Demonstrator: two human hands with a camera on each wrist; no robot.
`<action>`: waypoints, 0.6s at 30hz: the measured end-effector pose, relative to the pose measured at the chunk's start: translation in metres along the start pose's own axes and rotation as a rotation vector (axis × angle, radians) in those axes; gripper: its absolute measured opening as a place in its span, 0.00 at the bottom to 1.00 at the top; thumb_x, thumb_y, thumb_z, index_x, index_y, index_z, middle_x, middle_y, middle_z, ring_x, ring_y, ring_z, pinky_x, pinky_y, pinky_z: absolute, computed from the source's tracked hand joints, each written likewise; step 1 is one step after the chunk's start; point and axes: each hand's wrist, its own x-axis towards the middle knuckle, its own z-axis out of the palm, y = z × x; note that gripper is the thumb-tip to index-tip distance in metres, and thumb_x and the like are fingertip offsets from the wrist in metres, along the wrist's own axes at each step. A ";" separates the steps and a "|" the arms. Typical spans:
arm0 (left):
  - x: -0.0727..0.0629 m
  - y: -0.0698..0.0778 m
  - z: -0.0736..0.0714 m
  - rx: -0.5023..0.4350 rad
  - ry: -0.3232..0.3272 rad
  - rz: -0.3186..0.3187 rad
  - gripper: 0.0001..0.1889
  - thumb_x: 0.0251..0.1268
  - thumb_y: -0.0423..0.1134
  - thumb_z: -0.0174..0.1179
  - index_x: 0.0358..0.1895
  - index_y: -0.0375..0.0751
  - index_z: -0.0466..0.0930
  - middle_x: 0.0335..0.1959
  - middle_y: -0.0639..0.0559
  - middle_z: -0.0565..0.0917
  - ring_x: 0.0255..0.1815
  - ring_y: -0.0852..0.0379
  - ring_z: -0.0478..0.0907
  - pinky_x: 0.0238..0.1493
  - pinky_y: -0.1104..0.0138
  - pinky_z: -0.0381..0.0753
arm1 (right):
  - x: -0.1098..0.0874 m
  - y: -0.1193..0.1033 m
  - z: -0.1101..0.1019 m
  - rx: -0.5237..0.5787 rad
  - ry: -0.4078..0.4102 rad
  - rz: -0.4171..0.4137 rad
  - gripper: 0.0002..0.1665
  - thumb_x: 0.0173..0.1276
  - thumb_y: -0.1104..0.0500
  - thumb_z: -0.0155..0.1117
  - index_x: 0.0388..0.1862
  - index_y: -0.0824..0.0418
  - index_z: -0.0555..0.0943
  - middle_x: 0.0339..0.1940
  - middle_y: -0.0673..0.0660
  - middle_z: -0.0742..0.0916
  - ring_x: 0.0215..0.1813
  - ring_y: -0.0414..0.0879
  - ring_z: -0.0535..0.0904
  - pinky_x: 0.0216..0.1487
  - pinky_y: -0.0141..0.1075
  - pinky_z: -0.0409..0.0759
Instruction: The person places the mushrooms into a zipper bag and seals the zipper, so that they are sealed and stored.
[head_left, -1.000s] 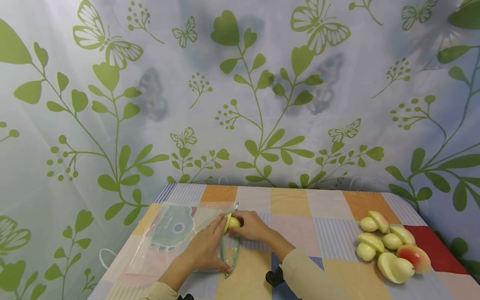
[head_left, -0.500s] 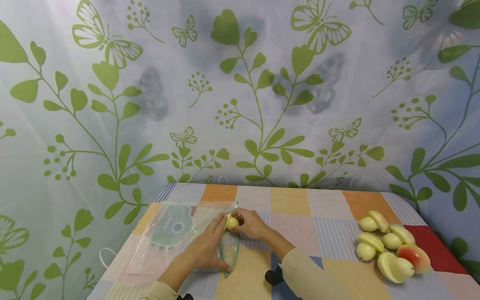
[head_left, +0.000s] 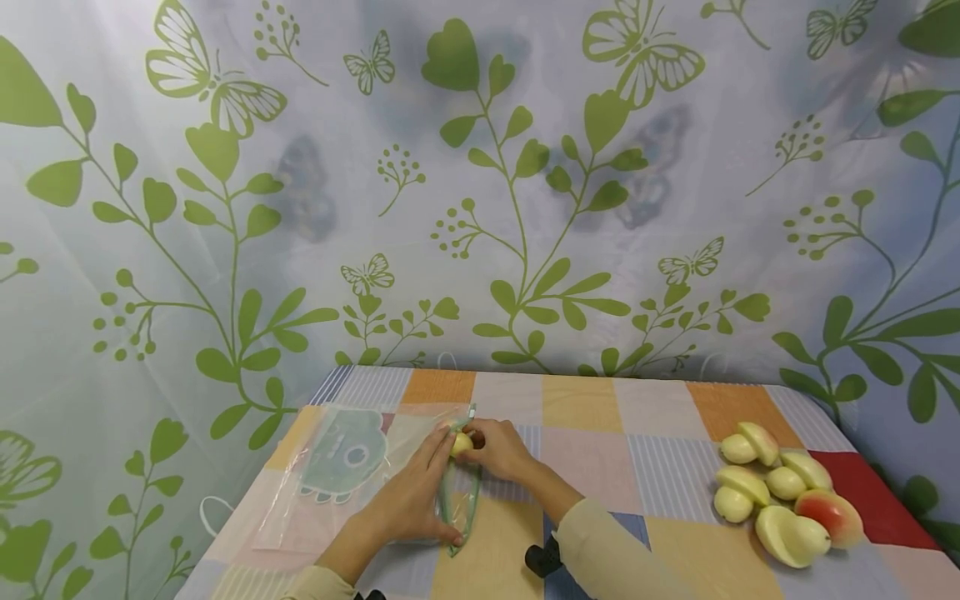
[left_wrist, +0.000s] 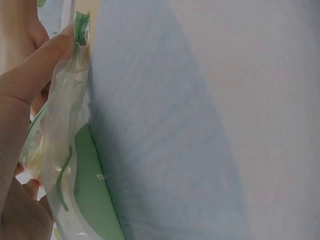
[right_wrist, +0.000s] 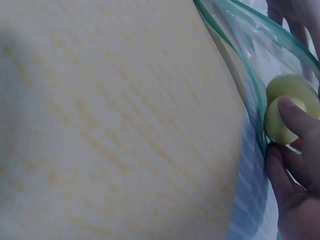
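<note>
A clear zip bag [head_left: 408, 417] with a green edge and a cartoon print lies flat, its mouth facing right. My left hand [head_left: 408, 492] rests across the mouth with fingers extended and thumb spread. In the left wrist view the thumb [left_wrist: 45, 62] touches the bag's green-edged lip. My right hand [head_left: 501, 450] pinches a pale yellow, pear-like fruit [head_left: 461, 445] at the opening. From the right wrist, a small rounded part [right_wrist: 280, 122] shows beneath the thumb, against a larger yellow-green part [right_wrist: 291, 89]. Bag film and fingers hide the rest.
Several similar yellow fruits [head_left: 783, 483] lie clustered at the table's right, one red-blushed fruit [head_left: 831, 515] among them. A patchwork cloth [head_left: 585, 467] covers the table. Behind it hangs a leaf-printed curtain [head_left: 480, 208].
My right hand has shifted slightly left, and the fruit sits further inside the bag mouth, less of it showing. The left hand and the fruit cluster stay in place.
</note>
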 end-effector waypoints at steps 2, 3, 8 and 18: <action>0.000 0.000 0.000 -0.002 0.005 0.006 0.79 0.33 0.71 0.80 0.82 0.29 0.42 0.84 0.34 0.41 0.83 0.39 0.42 0.76 0.53 0.60 | -0.001 -0.002 0.000 -0.010 0.016 0.006 0.22 0.62 0.53 0.80 0.49 0.63 0.84 0.41 0.56 0.91 0.42 0.48 0.89 0.41 0.34 0.86; 0.001 0.000 0.001 -0.003 0.006 0.008 0.79 0.33 0.71 0.80 0.82 0.29 0.42 0.84 0.34 0.41 0.83 0.40 0.42 0.76 0.53 0.60 | -0.001 -0.002 0.000 -0.013 0.021 0.014 0.22 0.62 0.53 0.80 0.48 0.63 0.84 0.41 0.57 0.91 0.42 0.48 0.89 0.41 0.34 0.87; 0.001 0.000 0.001 -0.022 0.010 0.022 0.79 0.34 0.70 0.81 0.82 0.28 0.41 0.84 0.34 0.41 0.83 0.40 0.42 0.76 0.53 0.59 | -0.001 0.000 0.000 -0.002 0.000 0.029 0.22 0.63 0.54 0.80 0.52 0.63 0.85 0.43 0.56 0.91 0.44 0.48 0.89 0.43 0.35 0.87; 0.000 0.000 0.000 -0.028 -0.001 0.021 0.79 0.35 0.69 0.80 0.83 0.30 0.40 0.84 0.35 0.42 0.83 0.38 0.45 0.76 0.51 0.60 | 0.000 0.000 -0.002 -0.016 -0.051 -0.047 0.20 0.68 0.59 0.74 0.57 0.63 0.85 0.49 0.55 0.90 0.49 0.50 0.88 0.50 0.36 0.86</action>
